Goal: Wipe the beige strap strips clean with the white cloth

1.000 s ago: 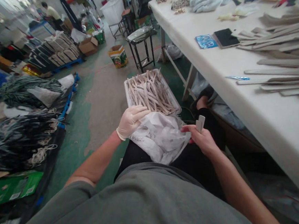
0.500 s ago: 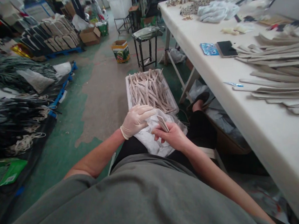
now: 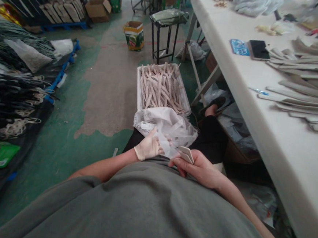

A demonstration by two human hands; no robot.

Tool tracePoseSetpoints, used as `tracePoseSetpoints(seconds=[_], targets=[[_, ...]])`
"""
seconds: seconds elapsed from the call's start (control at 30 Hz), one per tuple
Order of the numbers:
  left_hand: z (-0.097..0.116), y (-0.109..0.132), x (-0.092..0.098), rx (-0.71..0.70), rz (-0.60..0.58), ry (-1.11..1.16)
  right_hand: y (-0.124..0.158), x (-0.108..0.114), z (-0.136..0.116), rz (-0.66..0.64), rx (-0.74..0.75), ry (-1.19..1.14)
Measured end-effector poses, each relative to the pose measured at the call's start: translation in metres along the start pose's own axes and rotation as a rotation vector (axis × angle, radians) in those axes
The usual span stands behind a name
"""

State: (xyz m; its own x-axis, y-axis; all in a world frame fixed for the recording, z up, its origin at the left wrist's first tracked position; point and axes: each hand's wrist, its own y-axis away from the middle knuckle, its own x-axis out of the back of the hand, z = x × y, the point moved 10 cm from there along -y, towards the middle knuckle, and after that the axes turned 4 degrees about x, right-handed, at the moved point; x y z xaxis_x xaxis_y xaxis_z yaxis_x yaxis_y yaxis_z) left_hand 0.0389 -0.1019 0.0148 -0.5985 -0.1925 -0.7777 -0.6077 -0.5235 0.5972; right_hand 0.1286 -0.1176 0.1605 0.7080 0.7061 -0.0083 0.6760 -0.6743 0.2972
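Observation:
My left hand wears a pale glove and grips the near edge of a crumpled white plastic sheet lying on my lap. My bare right hand is closed on a couple of short pale strips held just above my grey shirt. Past the sheet, a white tray on the floor holds a heap of beige strips. Both hands sit close together, near my waist.
A long white table runs along the right with stacked grey strips, a black phone and a blue packet. A black stool and a cardboard box stand ahead. Dark cord bundles lie left.
Both hands drew back toward my body. The right hand carried the strips from beside the sheet to my waist; the left slid from the tray's edge to the sheet's near edge.

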Motion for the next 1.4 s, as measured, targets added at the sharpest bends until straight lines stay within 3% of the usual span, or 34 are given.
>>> tracePoseSetpoints(seconds=[0.13,0.27,0.4,0.47,0.53,0.6,0.67,0.87,1.0,1.1,1.17,1.27,1.4], targets=[[0.029,0.001,0.000,-0.059,0.160,0.066,0.015,0.009,0.016,0.017,-0.046,0.016],[0.044,0.001,-0.016,-0.090,0.176,0.071,0.027,0.014,0.038,-0.005,-0.136,0.041],[0.073,-0.001,-0.025,-0.290,0.208,0.059,0.030,0.018,0.064,-0.038,-0.173,-0.062],[0.091,0.002,-0.031,-0.400,0.201,-0.026,0.029,0.033,0.079,0.024,-0.197,-0.055],[0.107,0.006,-0.042,-0.514,0.171,-0.170,0.026,0.064,0.090,0.220,-0.226,0.037],[0.119,0.014,-0.056,-0.631,0.143,-0.319,0.024,0.097,0.086,0.467,-0.229,0.144],[0.124,0.019,-0.072,-0.710,0.139,-0.465,0.014,0.112,0.068,0.604,-0.173,0.206],[0.127,0.022,-0.109,-0.809,0.137,-0.746,-0.051,0.090,0.004,0.563,0.103,0.376],[0.133,0.016,-0.100,-0.784,0.123,-0.638,-0.072,0.089,-0.003,0.569,0.115,0.357],[0.108,0.000,-0.092,-0.582,-0.005,-0.610,-0.078,0.102,-0.003,0.621,0.115,0.320],[0.085,-0.007,-0.081,-0.442,-0.024,-0.605,-0.082,0.113,-0.002,0.646,0.112,0.321],[0.062,-0.009,-0.054,-0.363,0.082,-0.536,-0.088,0.133,0.002,0.704,0.094,0.324],[0.053,0.001,-0.030,-0.413,0.185,-0.441,-0.091,0.161,0.013,0.789,0.050,0.265]])
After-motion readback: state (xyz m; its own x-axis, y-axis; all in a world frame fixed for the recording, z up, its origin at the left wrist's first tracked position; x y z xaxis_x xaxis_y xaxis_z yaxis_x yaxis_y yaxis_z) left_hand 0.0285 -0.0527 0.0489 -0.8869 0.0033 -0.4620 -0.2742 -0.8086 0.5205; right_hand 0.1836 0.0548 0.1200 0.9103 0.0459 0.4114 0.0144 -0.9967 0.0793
